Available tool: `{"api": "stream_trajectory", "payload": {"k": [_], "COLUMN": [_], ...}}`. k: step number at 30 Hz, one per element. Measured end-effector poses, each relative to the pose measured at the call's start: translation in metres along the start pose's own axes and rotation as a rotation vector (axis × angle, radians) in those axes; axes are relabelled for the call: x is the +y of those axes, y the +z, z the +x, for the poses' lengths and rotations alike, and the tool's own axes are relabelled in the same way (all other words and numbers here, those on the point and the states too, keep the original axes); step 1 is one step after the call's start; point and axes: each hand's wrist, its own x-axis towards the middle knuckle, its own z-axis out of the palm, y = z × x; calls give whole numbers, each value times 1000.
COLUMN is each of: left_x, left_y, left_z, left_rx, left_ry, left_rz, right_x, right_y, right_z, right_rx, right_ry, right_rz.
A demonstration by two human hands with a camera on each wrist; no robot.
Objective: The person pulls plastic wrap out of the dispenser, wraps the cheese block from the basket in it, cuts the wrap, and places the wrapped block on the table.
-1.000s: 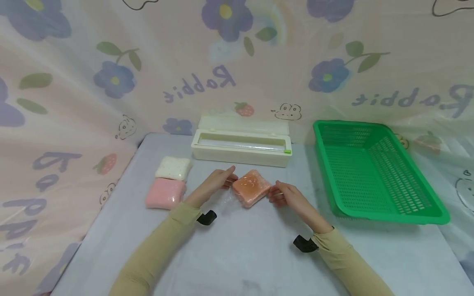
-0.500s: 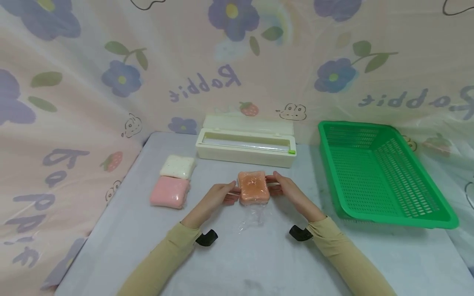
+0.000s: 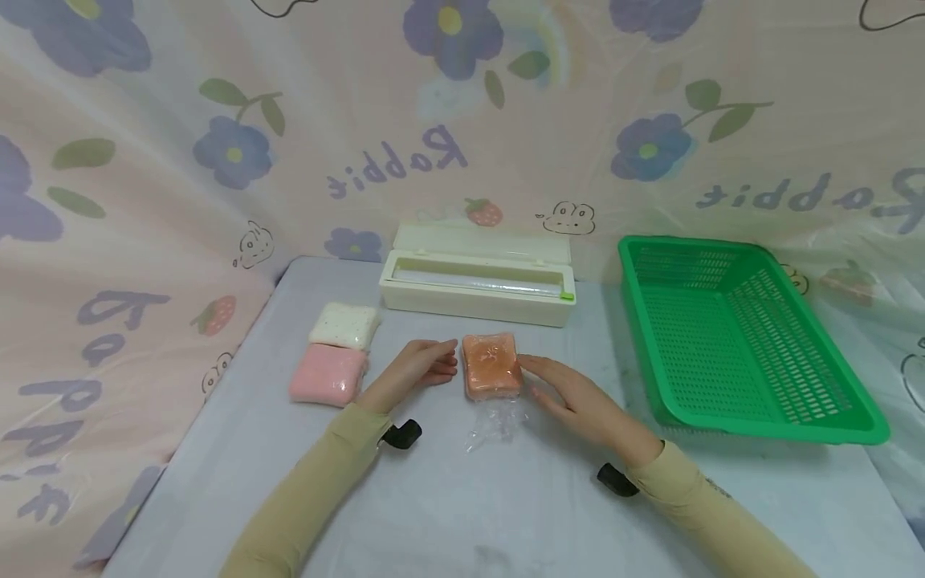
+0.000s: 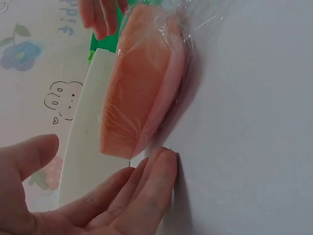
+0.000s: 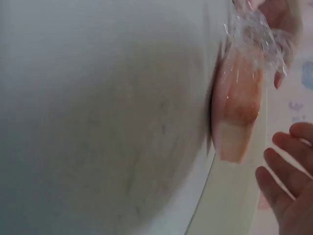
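Orange square block wrapped in clear cling film [image 3: 492, 366] lies on the grey table [image 3: 462, 498], just in front of the cream plastic wrap dispenser box [image 3: 477, 285]. Left hand [image 3: 412, 371] just left of the block — fingers straight, loose, apart from it. Right hand [image 3: 578, 400] on its right side — fingers extended, fingertips at the block's edge, gripping nothing.

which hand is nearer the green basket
Right. The right hand lies beside the orange block, nearer the green basket; the left hand is beyond the block.
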Motion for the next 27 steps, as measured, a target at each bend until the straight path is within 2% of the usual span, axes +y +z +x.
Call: {"api": "stream_trajectory", "payload": {"k": [3, 7, 11, 17, 27], "left_x": [5, 6, 6, 8, 6], "left_y": [2, 4, 4, 6, 8], "left_z": [2, 9, 15, 21, 27], "left_rx": [-25, -68, -78, -81, -84], "left_ry": [0, 21, 12, -37, -43], "left_rz": [10, 15, 9, -54, -51], "right_x": [-8, -18, -26, -31, -41], "right_y": [1, 6, 14, 27, 47], "right_z": [-3, -5, -5, -4, 3], "right_rx": [-43, -80, -113, -188, -228], "right_ry": [-153, -330, -451, -499, -493], "right_rz": [-117, -218, -267, -326, -603]}}
